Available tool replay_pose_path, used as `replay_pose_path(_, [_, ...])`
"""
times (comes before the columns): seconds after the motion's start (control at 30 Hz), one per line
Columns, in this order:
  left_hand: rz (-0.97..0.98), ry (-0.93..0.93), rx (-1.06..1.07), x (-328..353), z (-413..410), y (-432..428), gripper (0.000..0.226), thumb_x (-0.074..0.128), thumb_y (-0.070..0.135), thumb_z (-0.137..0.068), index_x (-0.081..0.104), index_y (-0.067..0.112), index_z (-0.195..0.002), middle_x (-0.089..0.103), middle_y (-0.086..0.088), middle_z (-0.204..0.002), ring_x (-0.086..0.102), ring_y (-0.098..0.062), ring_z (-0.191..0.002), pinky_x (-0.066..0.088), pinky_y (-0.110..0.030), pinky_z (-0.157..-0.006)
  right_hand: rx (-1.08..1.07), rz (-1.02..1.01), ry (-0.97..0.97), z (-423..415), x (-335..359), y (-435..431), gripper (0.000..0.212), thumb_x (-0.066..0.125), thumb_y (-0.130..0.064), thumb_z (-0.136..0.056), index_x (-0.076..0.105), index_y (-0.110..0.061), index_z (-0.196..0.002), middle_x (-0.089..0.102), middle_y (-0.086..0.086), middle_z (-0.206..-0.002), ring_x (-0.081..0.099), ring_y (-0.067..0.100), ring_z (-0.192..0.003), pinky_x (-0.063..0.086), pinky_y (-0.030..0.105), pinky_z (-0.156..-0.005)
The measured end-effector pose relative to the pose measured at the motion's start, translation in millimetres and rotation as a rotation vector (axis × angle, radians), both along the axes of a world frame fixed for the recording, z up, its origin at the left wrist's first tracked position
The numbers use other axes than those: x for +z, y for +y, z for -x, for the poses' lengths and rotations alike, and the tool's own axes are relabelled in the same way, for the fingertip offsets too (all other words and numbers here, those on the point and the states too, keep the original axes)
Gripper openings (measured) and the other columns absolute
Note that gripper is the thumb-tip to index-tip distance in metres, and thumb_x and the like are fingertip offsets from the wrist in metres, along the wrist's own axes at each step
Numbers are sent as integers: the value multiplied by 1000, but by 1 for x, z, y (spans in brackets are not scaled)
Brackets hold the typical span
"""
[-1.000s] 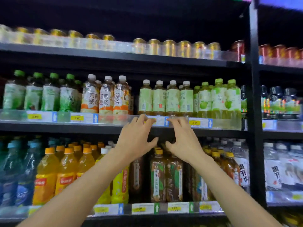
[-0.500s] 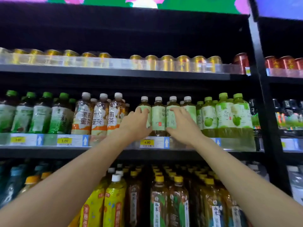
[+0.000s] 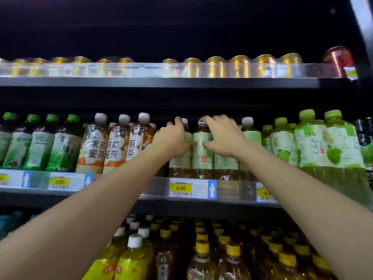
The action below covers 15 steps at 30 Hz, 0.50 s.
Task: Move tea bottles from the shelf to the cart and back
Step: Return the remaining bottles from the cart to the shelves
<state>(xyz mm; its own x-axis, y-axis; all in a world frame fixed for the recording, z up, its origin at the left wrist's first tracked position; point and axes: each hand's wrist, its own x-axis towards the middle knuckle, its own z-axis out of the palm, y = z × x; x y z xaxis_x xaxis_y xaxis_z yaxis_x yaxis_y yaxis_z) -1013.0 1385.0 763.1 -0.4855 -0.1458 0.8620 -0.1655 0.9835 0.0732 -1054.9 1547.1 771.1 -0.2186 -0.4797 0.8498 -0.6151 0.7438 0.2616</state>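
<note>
Yanking now could topple the middle tea bottle (image 3: 202,152) standing between the fingers (image 3: 211,119), since left hand (image 3: 173,138) and right hand (image 3: 224,137) seemingly curl round its neighbouring bottles (image 3: 180,163).

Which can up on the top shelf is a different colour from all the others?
The red can at the far right end of the top shelf. The other cans in that row are all gold.

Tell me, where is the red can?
In the head view, the red can stands at the far right end of the top shelf, just right of the row of gold cans.
</note>
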Motion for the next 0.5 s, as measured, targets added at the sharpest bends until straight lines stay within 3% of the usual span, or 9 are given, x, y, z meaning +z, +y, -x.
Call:
replay_pose_path(0.17, [-3, 30, -44, 1, 4, -9, 87, 71, 46, -87, 22, 10, -150, 53, -20, -133, 55, -39, -120, 45, -45, -94, -38, -23, -14, 13, 2, -4, 64, 58, -31, -89, 36, -28, -149, 59, 12, -132, 39, 33, -134, 21, 50, -116])
replay_pose_path(0.33, [-19, -88, -201, 10, -9, -19, 91, 72, 35, -89, 11, 28, -157, 56, -17, -135, 55, -34, -122, 42, -41, -99, -36, -5, -58, 15, -3, -6, 60, 56, -38, -93, 36, -34, -149, 50, 12, -143, 29, 29, -142, 15, 56, -117])
replay_pose_path(0.5, [17, -150, -182, 19, -8, -17, 79, 69, 43, -88, 27, 30, -154, 52, -6, -144, 51, -29, -130, 43, -41, -106, -22, 1, -87, 14, -1, -4, 59, 59, -42, -93, 38, -37, -148, 49, 10, -143, 27, 28, -140, 16, 56, -115])
